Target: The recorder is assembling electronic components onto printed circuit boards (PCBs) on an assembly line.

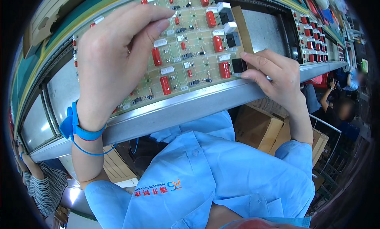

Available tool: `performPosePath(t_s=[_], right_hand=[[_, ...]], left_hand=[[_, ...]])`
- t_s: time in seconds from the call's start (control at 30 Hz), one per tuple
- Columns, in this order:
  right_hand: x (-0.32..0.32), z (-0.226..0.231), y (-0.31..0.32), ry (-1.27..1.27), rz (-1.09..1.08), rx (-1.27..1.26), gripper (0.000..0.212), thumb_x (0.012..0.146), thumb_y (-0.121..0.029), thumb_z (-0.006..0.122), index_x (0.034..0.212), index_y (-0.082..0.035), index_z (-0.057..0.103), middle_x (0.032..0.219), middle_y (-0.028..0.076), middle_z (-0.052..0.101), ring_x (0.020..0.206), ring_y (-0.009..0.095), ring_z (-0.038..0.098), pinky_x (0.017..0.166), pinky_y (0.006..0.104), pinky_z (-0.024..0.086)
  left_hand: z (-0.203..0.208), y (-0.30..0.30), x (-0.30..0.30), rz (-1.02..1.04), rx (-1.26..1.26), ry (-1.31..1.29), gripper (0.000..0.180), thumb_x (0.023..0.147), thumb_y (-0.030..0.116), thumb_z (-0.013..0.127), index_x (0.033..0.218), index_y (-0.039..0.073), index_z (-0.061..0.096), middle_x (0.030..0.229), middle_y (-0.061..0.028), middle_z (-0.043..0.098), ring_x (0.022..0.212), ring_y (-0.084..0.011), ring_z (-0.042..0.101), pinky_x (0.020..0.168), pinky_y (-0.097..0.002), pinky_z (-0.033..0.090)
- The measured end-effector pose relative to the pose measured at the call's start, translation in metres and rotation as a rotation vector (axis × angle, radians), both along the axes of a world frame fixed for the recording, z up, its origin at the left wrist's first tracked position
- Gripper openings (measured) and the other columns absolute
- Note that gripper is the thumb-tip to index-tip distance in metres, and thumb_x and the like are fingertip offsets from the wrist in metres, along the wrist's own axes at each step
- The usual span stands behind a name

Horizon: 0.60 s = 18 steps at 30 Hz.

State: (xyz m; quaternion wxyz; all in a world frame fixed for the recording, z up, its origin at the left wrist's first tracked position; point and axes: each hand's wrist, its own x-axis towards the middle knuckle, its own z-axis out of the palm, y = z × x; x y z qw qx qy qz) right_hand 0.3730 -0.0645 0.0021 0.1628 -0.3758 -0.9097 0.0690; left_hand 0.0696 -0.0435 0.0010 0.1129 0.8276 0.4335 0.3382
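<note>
Presently: right hand point(277, 72), reaching inward, grip clamped on black block point(239, 65); left hand point(111, 50), curled above circuit board point(202, 65), grip state indeterminable.

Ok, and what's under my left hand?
Your left hand is over the green circuit board; a red cylinder shows just to its right. Whatever parts sit beneath the palm are covered, so I can't tell.
</note>
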Motion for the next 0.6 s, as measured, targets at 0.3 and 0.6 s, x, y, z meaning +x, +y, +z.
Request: performPosePath(t_s=[0.3,0.6], right_hand=[[-0.015,0.029,0.044,0.076,-0.022,-0.062,0.028,0.081,-0.021,0.073,0.105,-0.009,0.07,0.077,0.005,0.064,0.061,0.021,0.06,0.052,0.0277,0.046],[-0.014,-0.011,0.18,-0.049,-0.288,0.424,0.033,0.086,-0.023,0.067,0.118,-0.013,0.065,0.114,0.006,0.063,0.103,0.026,0.06,0.085,0.0356,0.05]], left_hand=[[0.001,0.002,0.002,0.059,0.061,-0.058,0.008,0.084,0.009,0.067,0.091,0.011,0.069,0.079,-0.0062,0.065,0.067,-0.0247,0.065,0.054,-0.0331,0.049],[0.015,-0.003,-0.003,0.057,0.042,-0.035,0.016,0.08,-0.002,0.067,0.095,0.005,0.069,0.078,-0.0093,0.064,0.068,-0.0249,0.064,0.058,-0.0316,0.05]])
